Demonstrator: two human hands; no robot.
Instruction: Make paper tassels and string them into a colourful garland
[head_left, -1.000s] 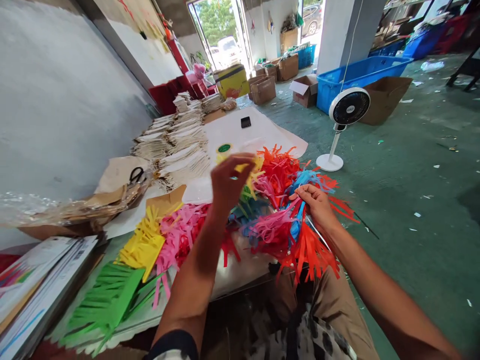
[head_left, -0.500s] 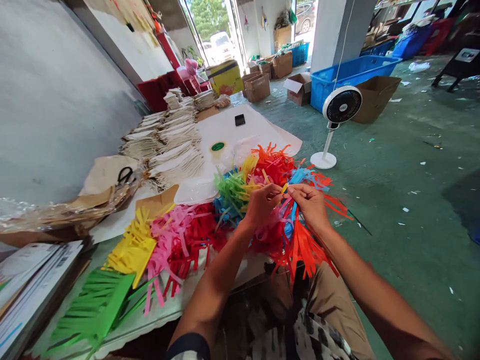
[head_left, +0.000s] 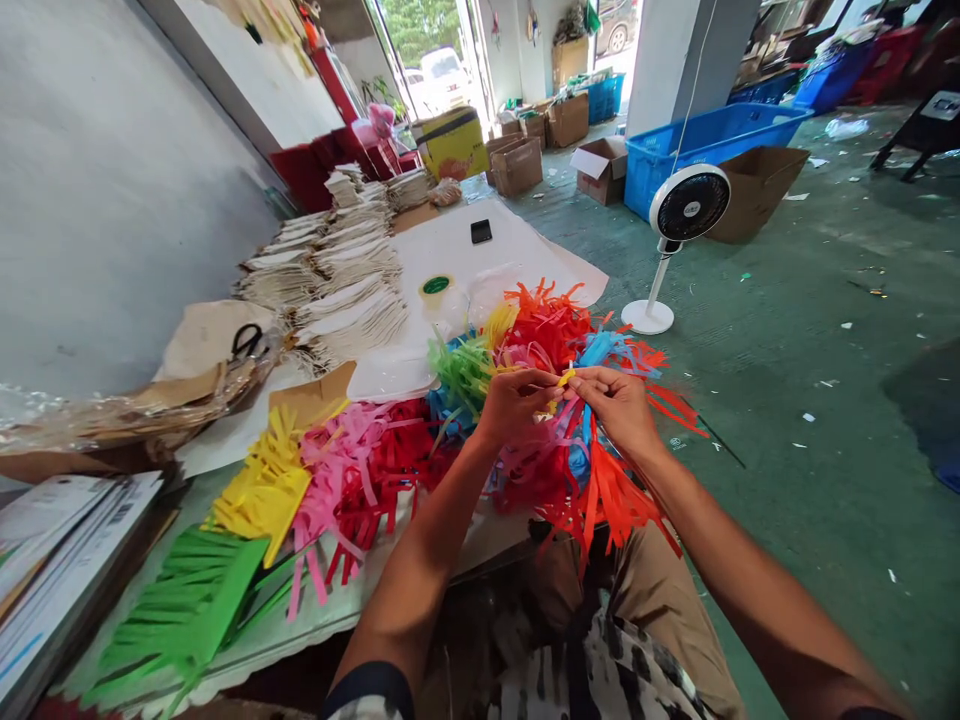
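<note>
While both your hands meet fingertip to fingertip, your left hand point(head_left: 517, 402) and right hand point(head_left: 619, 400) pinch a yellow strip point(head_left: 561, 382) between them, seemingly lying crosswise above the fringe bundle point(head_left: 570, 470).

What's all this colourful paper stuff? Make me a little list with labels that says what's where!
Left hand: pinches a small yellow strip
Right hand: pinches the same strip from the other side, over the bundle of fringed paper
Table: covered in white sheet
Near edge: green fringe, yellow fringe, pink fringe
Left side: scissors on brown paper
Farther back: tape roll, black phone, stacks of pale fringed paper
Floor: white fan, blue crate, cardboard boxes
</note>
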